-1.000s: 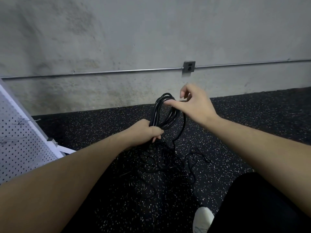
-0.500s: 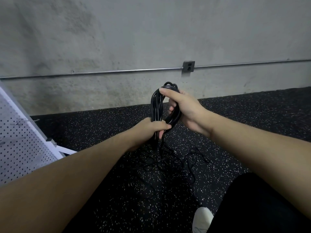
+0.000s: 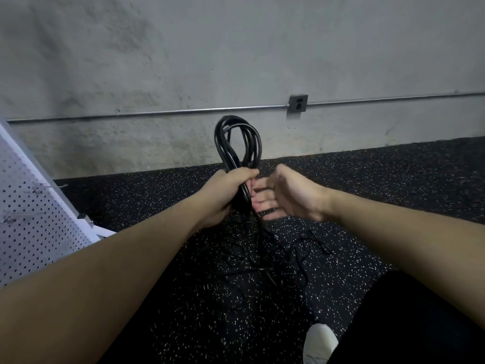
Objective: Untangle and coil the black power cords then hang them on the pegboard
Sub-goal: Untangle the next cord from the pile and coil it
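At the centre of the frame we see two bare forearms reaching in from the lower corners. The left hand grips a coiled black power cord, fingers curled tight round the gathered strands, so the loops stand upright above the fist against the grey concrete wall. We count roughly four or five loops, though they overlap and we cannot separate them surely. The right hand sits just beside the bundle, palm turned toward it, fingers relaxed and loosely spread, holding nothing; its fingertips are blurred, and we cannot tell whether they touch the cord.

Below the hands, a tangle of more cords lies on the black speckled floor. Black against black, their number and ends are hard to make out.

At the left edge, one white pegboard leans in, cut off by the frame, with two thin metal hooks showing. One outlet box sits on a conduit along the wall. At the bottom right, one pale shoe is partly hidden by a dark trouser leg.
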`<state>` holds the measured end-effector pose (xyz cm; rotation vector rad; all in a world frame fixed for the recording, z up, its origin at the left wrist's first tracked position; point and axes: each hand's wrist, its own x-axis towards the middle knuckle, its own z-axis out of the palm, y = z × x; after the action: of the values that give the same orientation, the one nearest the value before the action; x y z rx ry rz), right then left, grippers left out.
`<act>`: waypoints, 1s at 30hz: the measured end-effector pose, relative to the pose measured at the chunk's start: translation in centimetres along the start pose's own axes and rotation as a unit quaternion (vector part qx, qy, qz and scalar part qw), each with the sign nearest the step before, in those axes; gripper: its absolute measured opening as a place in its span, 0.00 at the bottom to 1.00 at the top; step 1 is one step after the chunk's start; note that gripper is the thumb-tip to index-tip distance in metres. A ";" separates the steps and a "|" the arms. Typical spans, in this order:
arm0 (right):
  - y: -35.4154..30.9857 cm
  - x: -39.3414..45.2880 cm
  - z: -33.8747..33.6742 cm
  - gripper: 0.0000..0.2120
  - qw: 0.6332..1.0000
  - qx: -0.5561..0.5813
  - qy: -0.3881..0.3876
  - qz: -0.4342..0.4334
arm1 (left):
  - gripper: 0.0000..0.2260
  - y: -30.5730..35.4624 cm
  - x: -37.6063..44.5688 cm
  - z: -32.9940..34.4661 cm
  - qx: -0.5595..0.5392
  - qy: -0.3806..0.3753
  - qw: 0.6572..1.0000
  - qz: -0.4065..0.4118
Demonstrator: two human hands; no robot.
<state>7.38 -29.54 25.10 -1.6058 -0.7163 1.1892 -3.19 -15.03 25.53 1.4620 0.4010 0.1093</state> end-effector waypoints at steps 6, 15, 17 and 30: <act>0.9 -0.1 0.9 0.11 0.974 -0.180 -0.090 0.102 | 0.16 1.2 0.3 -1.2 -0.122 0.058 0.990 0.034; -0.1 -0.1 -0.2 0.18 0.887 -0.452 0.050 0.080 | 0.11 0.6 0.5 -2.7 0.061 0.173 0.982 0.034; -0.4 0.2 -0.5 0.16 0.855 -0.505 0.094 0.065 | 0.11 0.5 0.3 -2.4 0.094 0.181 0.979 0.025; -2.1 -0.3 -0.8 0.19 0.788 -0.526 0.282 -0.147 | 0.23 -0.1 -0.2 -1.6 0.296 -0.011 0.952 -0.073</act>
<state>8.18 -29.31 27.18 -2.4481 -1.2615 -0.0784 -3.89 -13.59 25.40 2.0145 0.5503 -0.1616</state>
